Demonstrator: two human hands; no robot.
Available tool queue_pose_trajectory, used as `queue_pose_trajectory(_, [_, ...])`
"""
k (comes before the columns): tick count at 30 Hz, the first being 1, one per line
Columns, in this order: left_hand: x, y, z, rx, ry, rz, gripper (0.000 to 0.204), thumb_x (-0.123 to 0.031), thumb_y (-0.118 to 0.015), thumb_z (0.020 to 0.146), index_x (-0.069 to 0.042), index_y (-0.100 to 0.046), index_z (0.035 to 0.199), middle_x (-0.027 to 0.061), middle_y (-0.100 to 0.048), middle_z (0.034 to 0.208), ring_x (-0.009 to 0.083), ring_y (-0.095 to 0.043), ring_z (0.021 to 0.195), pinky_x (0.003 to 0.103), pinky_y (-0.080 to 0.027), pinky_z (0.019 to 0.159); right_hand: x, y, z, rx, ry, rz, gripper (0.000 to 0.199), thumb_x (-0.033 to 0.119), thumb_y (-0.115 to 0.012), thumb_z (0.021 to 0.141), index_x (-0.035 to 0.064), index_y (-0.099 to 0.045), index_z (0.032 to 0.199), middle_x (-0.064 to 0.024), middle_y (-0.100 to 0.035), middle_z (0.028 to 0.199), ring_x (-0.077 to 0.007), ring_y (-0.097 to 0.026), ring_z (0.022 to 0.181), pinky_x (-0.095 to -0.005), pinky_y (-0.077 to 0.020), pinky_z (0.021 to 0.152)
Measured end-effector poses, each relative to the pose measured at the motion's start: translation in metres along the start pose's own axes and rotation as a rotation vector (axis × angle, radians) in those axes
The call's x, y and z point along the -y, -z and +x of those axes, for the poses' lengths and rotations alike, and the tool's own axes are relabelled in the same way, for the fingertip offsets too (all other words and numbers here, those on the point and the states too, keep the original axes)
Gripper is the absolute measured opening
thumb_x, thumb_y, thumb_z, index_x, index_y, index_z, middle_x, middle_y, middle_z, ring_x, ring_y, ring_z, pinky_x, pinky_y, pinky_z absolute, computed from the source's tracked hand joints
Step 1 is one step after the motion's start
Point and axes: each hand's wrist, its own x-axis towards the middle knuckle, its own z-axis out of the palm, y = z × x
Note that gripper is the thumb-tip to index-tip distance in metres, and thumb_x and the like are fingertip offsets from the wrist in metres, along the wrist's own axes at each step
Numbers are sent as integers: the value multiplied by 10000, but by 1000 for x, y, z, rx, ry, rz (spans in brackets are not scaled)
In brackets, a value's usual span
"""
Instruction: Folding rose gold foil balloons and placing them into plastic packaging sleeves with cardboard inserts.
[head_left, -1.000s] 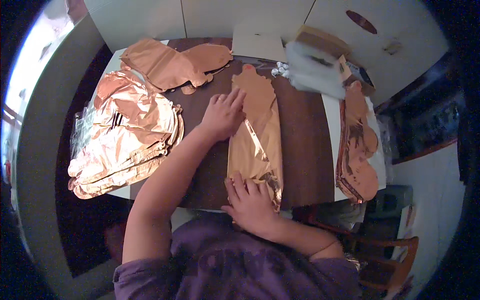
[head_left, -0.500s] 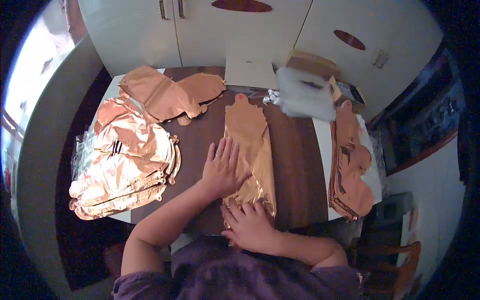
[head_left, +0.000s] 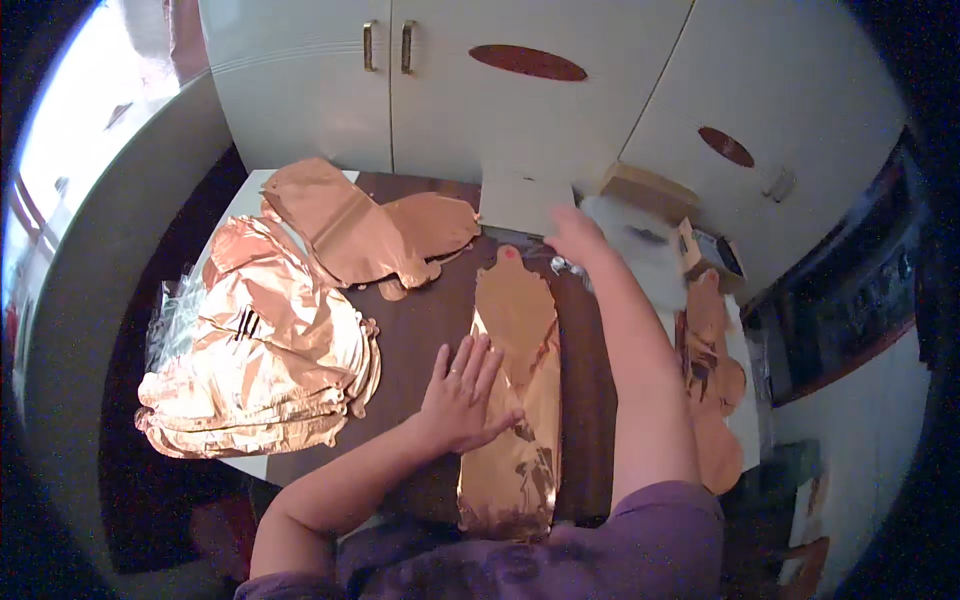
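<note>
The folded copper-coloured foil (head_left: 512,340) is laid from twelve to six o'clock on the brown tabletop (head_left: 412,340). The left hand (head_left: 462,395) is placed over its nine o'clock edge, fingers extended, nothing grasped. The right hand (head_left: 578,236) is positioned at one o'clock, blurred; its finger state cannot be told. A crumpled foil pile (head_left: 270,345) is located at nine o'clock.

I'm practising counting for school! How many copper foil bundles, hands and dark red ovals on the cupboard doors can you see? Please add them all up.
Copper foil bundles: 4 (left heap, back bundle, middle bundle, right bundle)
Hands: 2 (left hand, right hand)
Dark red ovals: 2 (centre oval, right oval)
Total: 8
</note>
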Motion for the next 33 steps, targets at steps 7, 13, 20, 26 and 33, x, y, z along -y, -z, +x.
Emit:
queue_pose_trajectory(7, [-1,2,-5,32,39,92,826,-635,-403,897,17,-411,1403,270,-252,1519,419,-221,1421,598,-156,1123,16,8,22,671,-105,-137,154,110,-528,833,65,-670,872,-187,-682,914,-362,-668,873,-475,-536,753])
queue_pose_trajectory(13, [-4,4,-3,-6,9,92,809,-621,-451,883,1,-426,1400,260,-261,1519,414,-207,1426,592,-145,1129,-6,1,22,431,88,-190,112,111,-566,780,88,-669,818,-136,-684,792,-335,-677,818,-466,-540,685])
queue_pose_trajectory(20, [-8,4,-6,-9,4,105,816,-630,-439,885,0,-424,1403,265,-272,1511,411,-222,1419,572,-142,1139,6,17,28,166,-43,-183,94,115,-574,781,61,-645,752,-163,-642,728,-355,-643,738,-467,-506,705])
queue_pose_trajectory(26, [-4,-1,-12,-15,31,123,865,-649,-422,887,21,-350,1429,278,-369,1433,431,-314,1349,554,-142,1145,83,139,34,-189,-792,616,206,176,-611,898,5,-623,783,-127,-667,821,-220,-635,629,-371,-519,547])
queue_pose_trajectory(33, [6,32,-20,-369,81,-324,457,-228,-622,837,4,-472,1202,246,-478,1225,411,-438,1180,508,-307,1032,185,180,-128,-58,-1401,1797,204,124,-610,922,43,-582,1107,-116,-666,965,-236,-677,736,-377,-587,607])
